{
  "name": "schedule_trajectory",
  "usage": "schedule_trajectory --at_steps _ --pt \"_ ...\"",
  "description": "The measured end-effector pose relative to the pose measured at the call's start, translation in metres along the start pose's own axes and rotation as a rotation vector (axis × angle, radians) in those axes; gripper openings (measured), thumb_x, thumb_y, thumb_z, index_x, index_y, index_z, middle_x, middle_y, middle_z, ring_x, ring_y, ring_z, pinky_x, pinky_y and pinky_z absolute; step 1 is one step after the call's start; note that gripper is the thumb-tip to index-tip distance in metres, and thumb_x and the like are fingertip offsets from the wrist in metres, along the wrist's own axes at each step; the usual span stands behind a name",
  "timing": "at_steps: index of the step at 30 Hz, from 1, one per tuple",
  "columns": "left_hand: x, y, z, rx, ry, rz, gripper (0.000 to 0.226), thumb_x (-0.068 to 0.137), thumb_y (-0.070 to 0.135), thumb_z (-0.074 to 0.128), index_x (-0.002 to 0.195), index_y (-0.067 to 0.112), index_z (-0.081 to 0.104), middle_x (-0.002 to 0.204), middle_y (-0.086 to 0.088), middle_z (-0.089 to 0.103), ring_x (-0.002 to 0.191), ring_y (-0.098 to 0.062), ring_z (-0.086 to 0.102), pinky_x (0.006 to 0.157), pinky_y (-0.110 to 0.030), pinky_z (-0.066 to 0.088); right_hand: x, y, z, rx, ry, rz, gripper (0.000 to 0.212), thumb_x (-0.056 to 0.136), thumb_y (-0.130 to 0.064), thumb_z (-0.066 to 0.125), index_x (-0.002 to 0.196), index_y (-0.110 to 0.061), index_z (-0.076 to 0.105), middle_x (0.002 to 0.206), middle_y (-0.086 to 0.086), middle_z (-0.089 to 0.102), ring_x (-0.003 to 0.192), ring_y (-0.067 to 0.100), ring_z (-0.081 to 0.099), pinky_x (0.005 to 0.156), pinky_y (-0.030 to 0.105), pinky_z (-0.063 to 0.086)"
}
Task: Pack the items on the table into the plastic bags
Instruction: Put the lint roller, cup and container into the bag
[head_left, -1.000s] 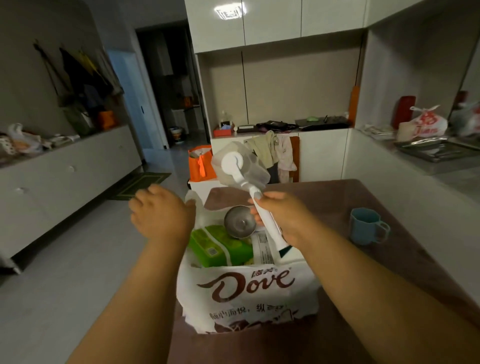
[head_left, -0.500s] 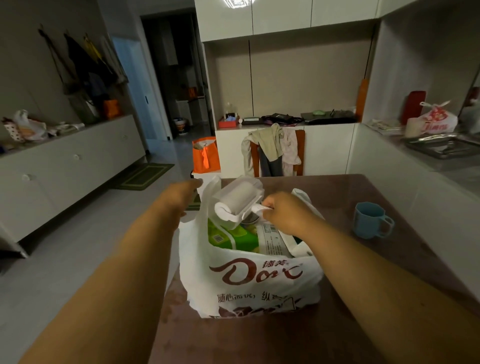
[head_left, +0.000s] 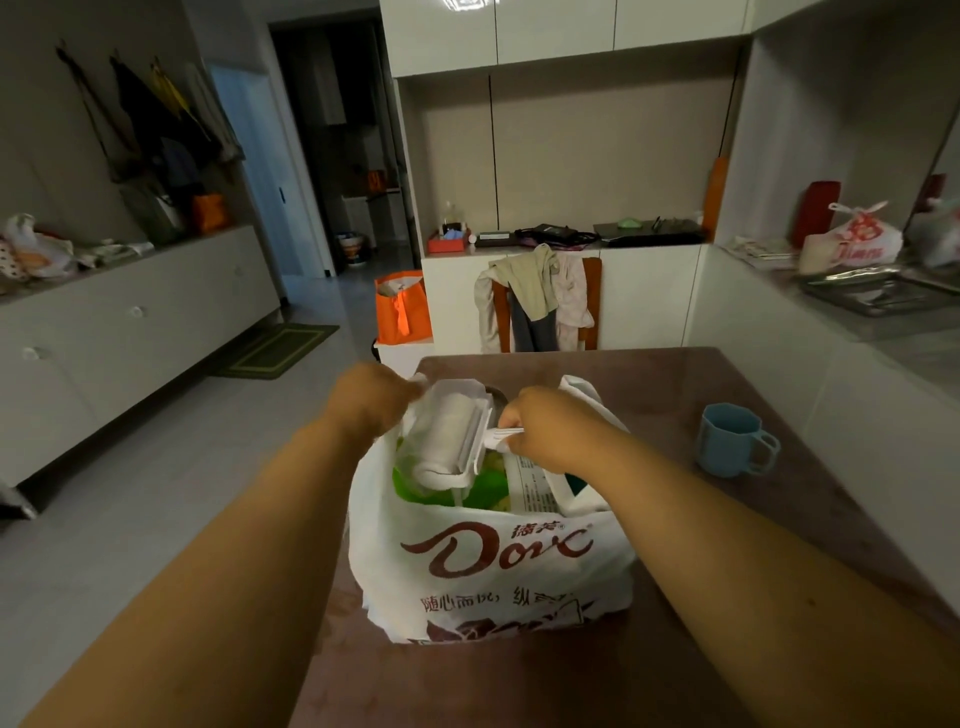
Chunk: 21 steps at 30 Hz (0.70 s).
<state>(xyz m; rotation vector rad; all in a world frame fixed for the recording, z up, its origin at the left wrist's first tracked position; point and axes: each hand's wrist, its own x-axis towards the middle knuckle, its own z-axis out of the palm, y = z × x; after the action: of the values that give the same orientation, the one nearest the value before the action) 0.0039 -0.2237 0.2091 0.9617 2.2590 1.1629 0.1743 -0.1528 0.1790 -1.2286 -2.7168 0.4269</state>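
Observation:
A white plastic bag (head_left: 488, 561) printed with brown "Dove" lettering stands on the brown table (head_left: 675, 395). My left hand (head_left: 371, 397) grips the bag's left handle and holds the mouth apart. My right hand (head_left: 545, 428) holds the white handle of a lint roller (head_left: 449, 434) in a clear cover, which lies tilted in the bag's opening. Under it a green package (head_left: 483, 488) and a printed packet (head_left: 537, 491) show inside the bag. A blue mug (head_left: 730, 441) stands on the table to the right.
A chair (head_left: 540, 306) draped with clothes stands at the table's far edge, with an orange bag (head_left: 402, 312) to its left. White cabinets (head_left: 130, 332) run along the left wall. A counter on the right carries a metal tray (head_left: 878, 291) and a tied plastic bag (head_left: 862, 241).
My right hand brought the lint roller down from above the bag into its opening. My left hand moved forward onto the left handle. The view shifted closer over the bag.

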Motion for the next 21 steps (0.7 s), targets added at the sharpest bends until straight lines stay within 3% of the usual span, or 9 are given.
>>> schedule_trajectory --at_steps 3,5,11,12,14,16,17,19,21 --pt "0.006 0.002 -0.021 -0.554 -0.065 -0.156 0.025 0.092 0.017 0.048 0.072 0.007 0.057 0.063 -0.007 0.056 0.055 -0.016 0.047 0.060 -0.029 0.043 -0.006 0.003 -0.005 0.066 -0.073 -0.012 0.025 0.092 -0.026 0.058 0.115 -0.021 0.069 0.110 0.002 0.069 0.093 0.020 0.063 0.086 0.028 0.049" --pt "0.008 0.002 -0.033 -0.766 -0.209 -0.195 0.027 0.093 0.021 0.043 0.072 0.010 0.055 0.042 0.002 0.040 0.041 -0.011 0.034 0.057 -0.028 0.039 -0.008 -0.005 -0.005 0.106 -0.115 -0.052 0.027 0.093 -0.027 0.057 0.118 -0.023 0.067 0.113 -0.001 0.068 0.097 0.018 0.062 0.089 0.028 0.048" --pt "0.001 0.001 -0.039 -0.668 -0.366 -0.201 0.025 0.090 0.034 0.051 0.102 0.013 0.058 0.043 0.006 0.029 0.036 -0.007 0.020 0.043 -0.020 0.018 0.000 -0.027 0.010 0.003 -0.114 -0.112 0.031 0.093 -0.027 0.057 0.123 -0.020 0.063 0.118 0.003 0.066 0.100 0.021 0.062 0.095 0.032 0.049" --pt "0.001 0.000 -0.040 -0.670 -0.365 -0.199 0.027 0.090 0.036 0.051 0.104 0.014 0.059 0.044 0.006 0.029 0.037 -0.007 0.019 0.044 -0.021 0.017 -0.004 -0.024 0.007 -0.003 -0.048 -0.146 0.034 0.092 -0.029 0.058 0.125 -0.022 0.062 0.123 0.001 0.063 0.104 0.020 0.060 0.097 0.031 0.047" --pt "0.003 -0.004 -0.043 -0.677 -0.354 -0.191 0.031 0.091 0.040 0.051 0.106 0.014 0.059 0.044 0.006 0.030 0.038 -0.006 0.020 0.043 -0.021 0.019 -0.017 -0.013 -0.001 -0.073 0.271 -0.173 0.044 0.089 -0.037 0.060 0.131 -0.024 0.054 0.128 0.000 0.054 0.115 0.020 0.051 0.098 0.032 0.042" --pt "0.005 -0.005 -0.045 -0.680 -0.348 -0.188 0.034 0.091 0.041 0.051 0.110 0.014 0.058 0.044 0.006 0.031 0.037 -0.006 0.021 0.040 -0.020 0.020 -0.027 0.004 -0.009 -0.167 0.582 -0.024 0.059 0.084 -0.044 0.064 0.135 -0.023 0.043 0.131 0.003 0.046 0.120 0.022 0.044 0.097 0.033 0.040" --pt "0.006 -0.005 -0.045 -0.674 -0.346 -0.185 0.036 0.090 0.042 0.051 0.111 0.013 0.058 0.044 0.006 0.031 0.036 -0.006 0.021 0.039 -0.019 0.021 -0.029 0.012 -0.012 -0.191 0.600 0.105 0.066 0.081 -0.046 0.065 0.136 -0.022 0.038 0.132 0.005 0.045 0.120 0.024 0.044 0.096 0.034 0.041" --pt "0.008 -0.003 -0.042 -0.651 -0.342 -0.179 0.039 0.089 0.044 0.052 0.111 0.012 0.059 0.044 0.006 0.033 0.035 -0.006 0.022 0.038 -0.019 0.021 -0.023 0.027 -0.009 -0.103 0.446 0.289 0.066 0.083 -0.039 0.067 0.137 -0.018 0.035 0.130 0.007 0.050 0.114 0.025 0.051 0.092 0.035 0.046" --pt "0.010 0.001 -0.038 -0.637 -0.337 -0.158 0.040 0.089 0.046 0.052 0.110 0.012 0.059 0.045 0.005 0.035 0.036 -0.005 0.023 0.038 -0.019 0.022 -0.014 0.035 -0.009 0.284 0.338 0.338 0.053 0.087 -0.018 0.061 0.135 -0.017 0.038 0.119 0.012 0.059 0.095 0.024 0.061 0.081 0.036 0.055"
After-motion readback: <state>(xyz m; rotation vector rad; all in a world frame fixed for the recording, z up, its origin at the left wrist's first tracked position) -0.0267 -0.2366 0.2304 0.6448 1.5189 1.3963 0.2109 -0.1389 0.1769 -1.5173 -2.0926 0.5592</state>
